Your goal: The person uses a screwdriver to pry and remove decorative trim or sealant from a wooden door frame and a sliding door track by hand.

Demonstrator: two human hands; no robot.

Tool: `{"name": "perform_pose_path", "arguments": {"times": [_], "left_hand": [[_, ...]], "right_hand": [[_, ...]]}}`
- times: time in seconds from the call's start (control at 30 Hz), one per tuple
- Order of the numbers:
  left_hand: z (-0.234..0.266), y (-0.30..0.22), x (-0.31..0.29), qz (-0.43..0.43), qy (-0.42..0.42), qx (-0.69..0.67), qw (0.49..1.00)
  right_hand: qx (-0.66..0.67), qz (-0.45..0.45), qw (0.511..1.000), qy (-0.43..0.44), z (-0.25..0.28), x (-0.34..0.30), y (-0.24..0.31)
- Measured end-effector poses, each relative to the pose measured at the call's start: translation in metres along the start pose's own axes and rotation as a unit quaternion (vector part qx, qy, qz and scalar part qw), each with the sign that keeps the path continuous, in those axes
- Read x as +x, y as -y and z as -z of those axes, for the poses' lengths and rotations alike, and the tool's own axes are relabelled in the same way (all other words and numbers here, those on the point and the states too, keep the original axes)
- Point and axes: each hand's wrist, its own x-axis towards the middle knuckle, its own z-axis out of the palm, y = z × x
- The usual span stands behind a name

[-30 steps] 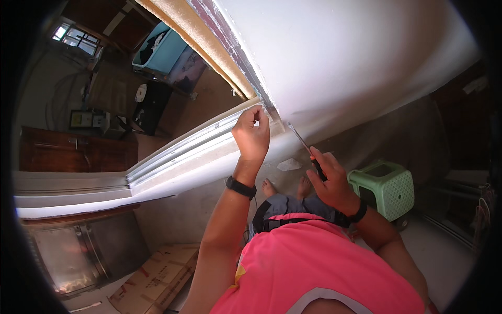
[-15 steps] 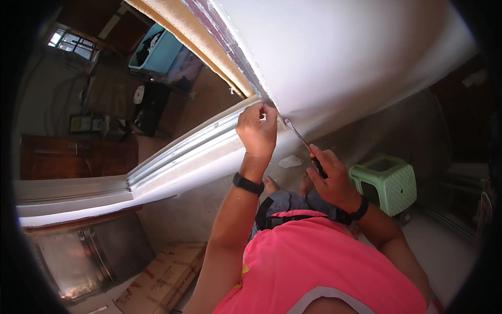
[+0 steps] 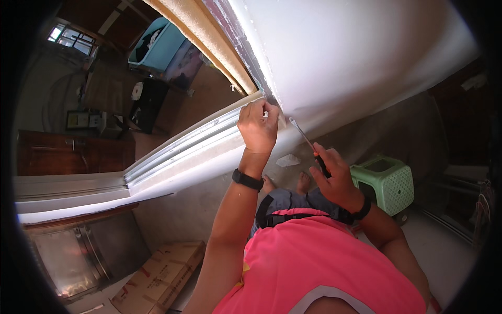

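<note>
Since a second ago both hands are creeping up toward the corner; left hand (image 3: 257, 125) is gripping the white frame strip (image 3: 183, 149) where it's meeting the white panel (image 3: 355, 57), right hand (image 3: 334, 175) is holding a screwdriver (image 3: 308, 144), tip angling at that corner, green stool (image 3: 384, 180) sitting just beside

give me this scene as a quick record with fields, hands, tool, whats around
left hand: left hand gripping the corner of the white panel where it meets the white frame rail
right hand: right hand closed on a screwdriver
tool tip: pointing up toward that corner, just right of the left hand
wrists: black band on each
nearby: green plastic stool, cardboard box, blue bin
</note>
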Motion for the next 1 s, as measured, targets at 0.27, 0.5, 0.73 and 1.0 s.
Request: {"name": "perform_pose_path", "arguments": {"times": [0.27, 0.5, 0.73, 1.0], "left_hand": [[0.001, 0.000, 0.004, -0.001, 0.010, 0.001, 1.000], [0.009, 0.000, -0.003, 0.069, 0.012, -0.004, 0.998], [0.018, -0.010, 0.004, 0.141, 0.029, -0.090, 0.985], [0.021, -0.018, 0.024, 0.077, -0.011, -0.125, 0.989]], "right_hand": [[0.013, 0.004, 1.000, -0.019, 0.004, -0.003, -0.006], [0.007, -0.020, 1.000, -0.007, 0.010, -0.003, -0.005], [0.012, -0.006, 1.000, 0.001, 0.003, -0.001, -0.006], [0.013, -0.007, 1.000, 0.010, 0.001, 0.000, 0.000]]}}
